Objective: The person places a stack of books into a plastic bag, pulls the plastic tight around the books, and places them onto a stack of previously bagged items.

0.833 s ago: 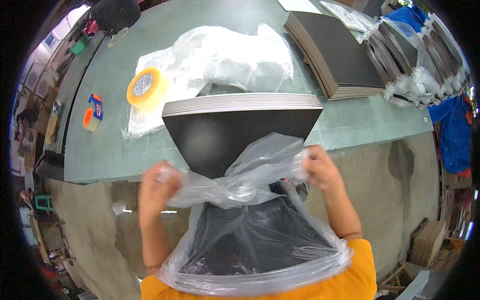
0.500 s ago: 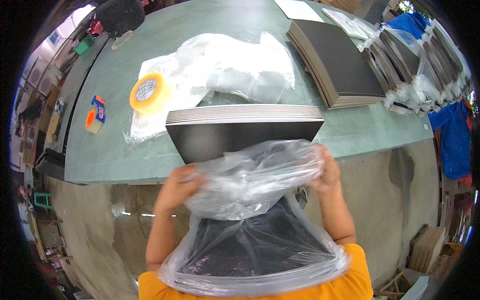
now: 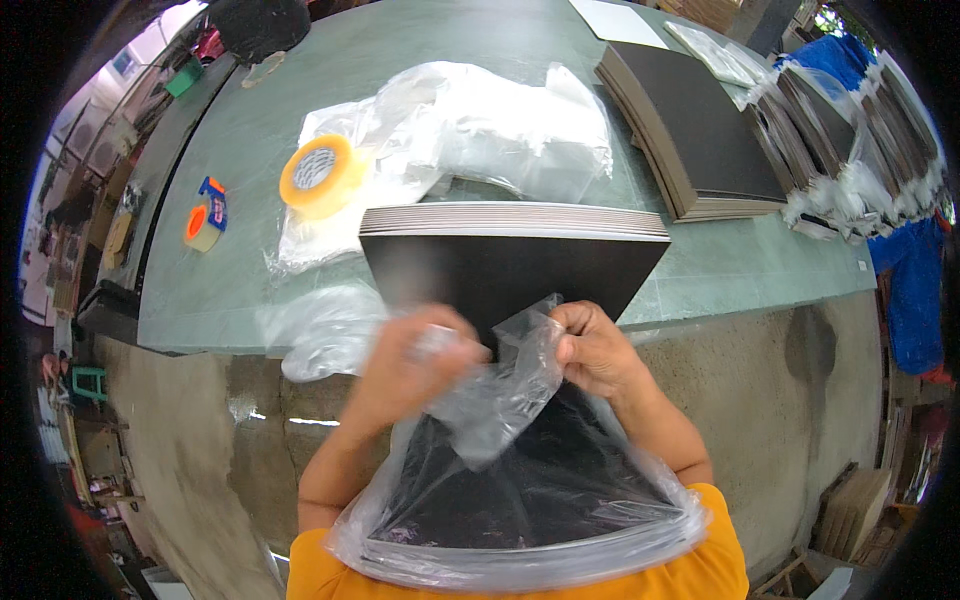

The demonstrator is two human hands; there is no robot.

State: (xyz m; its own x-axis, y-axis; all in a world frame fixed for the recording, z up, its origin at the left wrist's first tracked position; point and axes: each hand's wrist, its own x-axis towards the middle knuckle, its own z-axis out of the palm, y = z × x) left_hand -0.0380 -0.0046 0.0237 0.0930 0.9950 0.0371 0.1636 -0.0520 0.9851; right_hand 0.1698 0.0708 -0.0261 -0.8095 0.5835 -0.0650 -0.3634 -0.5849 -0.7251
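Note:
Against my body rests a clear plastic bag (image 3: 490, 420) with a flat black bundle (image 3: 480, 490) inside. My right hand (image 3: 597, 350) pinches a bunched part of its mouth between thumb and fingers. My left hand (image 3: 420, 365), blurred by motion, is closed round another gathered part of the plastic. Loose plastic film (image 3: 330, 330) puffs out to the left of that hand, over the table edge. Just beyond both hands, a stack of black boards (image 3: 510, 265) with pale layered edges stands at the table's near edge.
On the green table (image 3: 240, 300) lie white plastic bags (image 3: 480, 120), a tape roll (image 3: 320, 175) and a small tape dispenser (image 3: 207, 215). Brown-edged dark boards (image 3: 690, 120) are piled at the right, beside several plastic-wrapped bundles (image 3: 830, 150). A white sheet (image 3: 618, 22) lies at the back.
My hands have drawn closer together and the spread plastic mouth is now bunched between them. Loose film has swung out to the left. The view has shifted slightly.

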